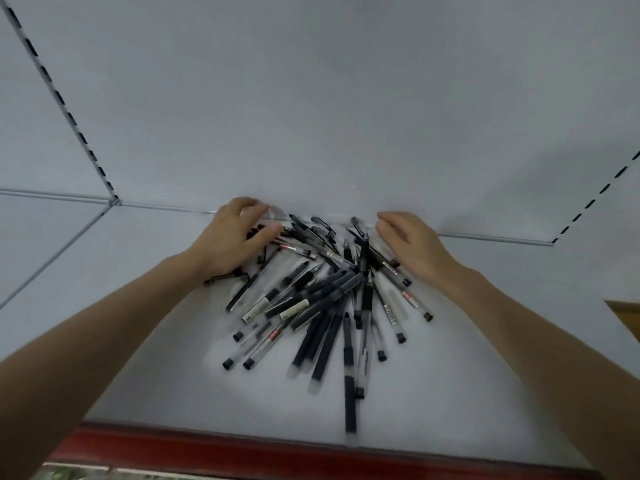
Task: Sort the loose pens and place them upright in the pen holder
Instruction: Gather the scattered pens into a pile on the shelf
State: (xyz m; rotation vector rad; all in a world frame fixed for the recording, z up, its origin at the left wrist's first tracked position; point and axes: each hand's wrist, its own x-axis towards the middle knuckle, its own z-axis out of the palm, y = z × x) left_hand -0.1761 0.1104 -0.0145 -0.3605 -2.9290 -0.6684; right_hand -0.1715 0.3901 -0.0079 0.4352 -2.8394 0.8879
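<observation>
A heap of several black and clear pens [322, 296] lies fanned out on the white shelf surface [156, 375], tips toward the back wall. My left hand [232, 237] rests on the heap's far left side, fingers bent over a clear object against the wall that I cannot make out. My right hand [412, 244] lies on the heap's far right edge with fingers loosely curved, touching pens there. No pen holder shows plainly in this view.
A white back wall [329, 116] rises right behind the pens. Slotted shelf rails run at the upper left [62, 105] and right [595, 199]. The shelf's red front edge [242, 452] lies near me. A brown object [623, 313] shows at the right.
</observation>
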